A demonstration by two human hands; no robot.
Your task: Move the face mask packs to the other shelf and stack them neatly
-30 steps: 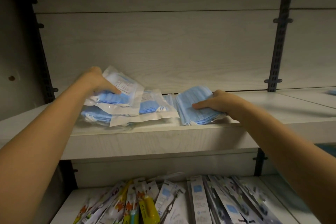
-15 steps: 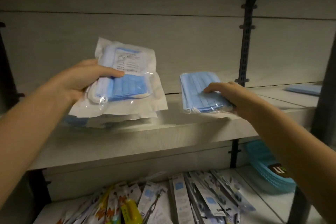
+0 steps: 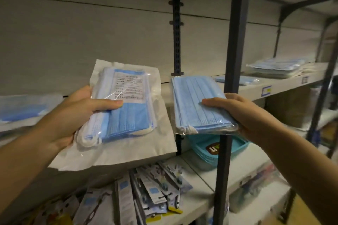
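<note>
While facing the shelving, grips labelled mask pack (image 3: pixel 128 107) in left hand (image 3: pixel 73 115) at centre left of frame, thumb across the clear front, fingers behind. Carries in same grasp a larger white pouch (image 3: pixel 146 150) underneath that pack. Pinches second mask pack (image 3: pixel 197 104), plain blue face up, by its right edge in right hand (image 3: pixel 247 115) at centre of frame, thumb on top, fingers below. Holds hands apart, each clamped on own load, both loads raised in front of the shelf edge and side by side; contact between them cannot be determined. Noted at far left edge: further blue packs (image 3: pixel 22 107), blurred. Noted at upper right, on right-hand shelf (image 3: pixel 285 86): flat stack of mask packs (image 3: pixel 276 68), plus single pack (image 3: pixel 253 80) nearer centre, partly behind dark upright post (image 3: pixel 237 42). Noted lower down: teal basket (image 3: pixel 206 151) right of centre, carded goods (image 3: pixel 150 192) heaped along bottom of frame.
</note>
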